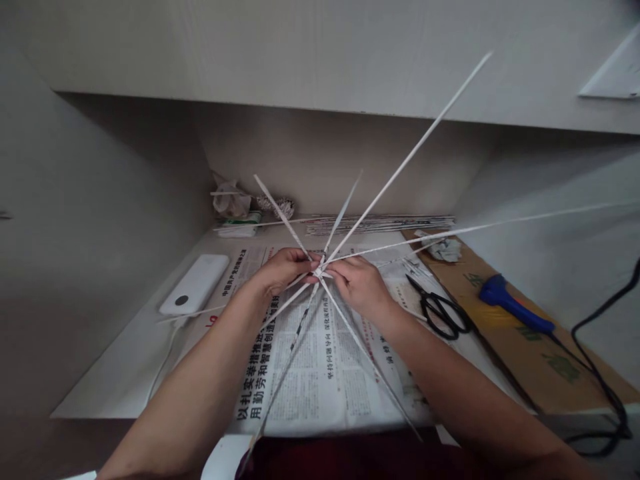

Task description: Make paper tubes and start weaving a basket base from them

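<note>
Several thin rolled newspaper sticks cross at one point and fan out like spokes. My left hand pinches the crossing from the left, with its thumb and fingers closed around the sticks there. From the right, my right hand grips the same crossing with bent fingers. One long stick slants up to the upper right, and another reaches toward the right edge. Others point down toward my lap. The fingers partly cover how the sticks are joined. Beneath the hands lies a spread newspaper.
Black scissors and a blue glue gun lie at the right, the latter on a cardboard sheet with its cord trailing. A white power bank sits at the left. Behind are more paper sticks and a crumpled bag.
</note>
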`<state>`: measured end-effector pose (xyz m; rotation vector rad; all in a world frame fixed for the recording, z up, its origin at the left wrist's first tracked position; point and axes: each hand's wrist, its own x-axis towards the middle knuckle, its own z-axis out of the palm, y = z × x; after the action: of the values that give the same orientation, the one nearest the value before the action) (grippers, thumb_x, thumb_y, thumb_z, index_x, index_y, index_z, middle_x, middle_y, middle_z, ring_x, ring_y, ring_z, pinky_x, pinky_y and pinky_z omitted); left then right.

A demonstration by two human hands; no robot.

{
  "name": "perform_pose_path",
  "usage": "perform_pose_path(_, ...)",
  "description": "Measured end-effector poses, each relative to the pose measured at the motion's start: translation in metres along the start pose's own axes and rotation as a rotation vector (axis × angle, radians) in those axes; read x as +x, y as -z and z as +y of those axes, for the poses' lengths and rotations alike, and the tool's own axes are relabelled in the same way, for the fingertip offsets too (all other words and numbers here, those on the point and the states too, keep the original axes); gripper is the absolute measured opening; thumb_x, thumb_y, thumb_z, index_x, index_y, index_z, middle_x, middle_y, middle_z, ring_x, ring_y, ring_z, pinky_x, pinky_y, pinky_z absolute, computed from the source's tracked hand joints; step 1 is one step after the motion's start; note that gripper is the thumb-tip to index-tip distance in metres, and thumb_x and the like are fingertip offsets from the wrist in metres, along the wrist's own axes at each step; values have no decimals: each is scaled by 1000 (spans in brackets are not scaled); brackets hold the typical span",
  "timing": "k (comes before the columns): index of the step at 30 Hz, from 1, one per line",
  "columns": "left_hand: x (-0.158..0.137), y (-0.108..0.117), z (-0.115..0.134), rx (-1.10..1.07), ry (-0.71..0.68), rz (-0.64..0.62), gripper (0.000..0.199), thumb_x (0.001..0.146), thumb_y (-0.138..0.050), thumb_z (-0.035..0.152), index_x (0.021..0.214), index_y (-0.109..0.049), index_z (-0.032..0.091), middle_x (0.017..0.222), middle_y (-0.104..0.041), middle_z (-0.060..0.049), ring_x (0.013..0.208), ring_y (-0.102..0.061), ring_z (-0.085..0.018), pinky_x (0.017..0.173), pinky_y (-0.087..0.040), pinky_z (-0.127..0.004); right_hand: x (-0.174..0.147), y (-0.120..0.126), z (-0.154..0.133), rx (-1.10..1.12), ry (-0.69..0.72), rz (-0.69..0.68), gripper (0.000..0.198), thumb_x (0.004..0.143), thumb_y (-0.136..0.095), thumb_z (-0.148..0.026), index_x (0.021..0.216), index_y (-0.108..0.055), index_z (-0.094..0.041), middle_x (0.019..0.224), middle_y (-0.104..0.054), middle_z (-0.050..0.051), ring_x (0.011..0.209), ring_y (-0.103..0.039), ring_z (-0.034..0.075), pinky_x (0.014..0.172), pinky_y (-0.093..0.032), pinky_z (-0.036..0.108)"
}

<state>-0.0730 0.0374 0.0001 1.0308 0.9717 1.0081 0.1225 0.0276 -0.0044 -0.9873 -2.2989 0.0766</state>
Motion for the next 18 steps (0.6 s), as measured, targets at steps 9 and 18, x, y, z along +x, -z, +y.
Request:
perform_pose_path(9,2,1,0,-106,-5,67,34,47,-88,17,76,-71,10,73,-67,-2,68,-62,-12,59,-55,-23,-1,7,-13,-89,17,11,39,87,-45,-10,116,-67,-24,96,-63,8,92,-54,22,84,-43,32)
perform_pose_path(18,4,6,1,-138,17,73,34,48,-88,13,77,-70,9,75,-68,-4,70,-64,-13,58,-55,-20,3,0,-20,-179,23,-58,37,89,-44,-11,118,-65,-19,99,-63,10,94,-54,24,82,-44,34)
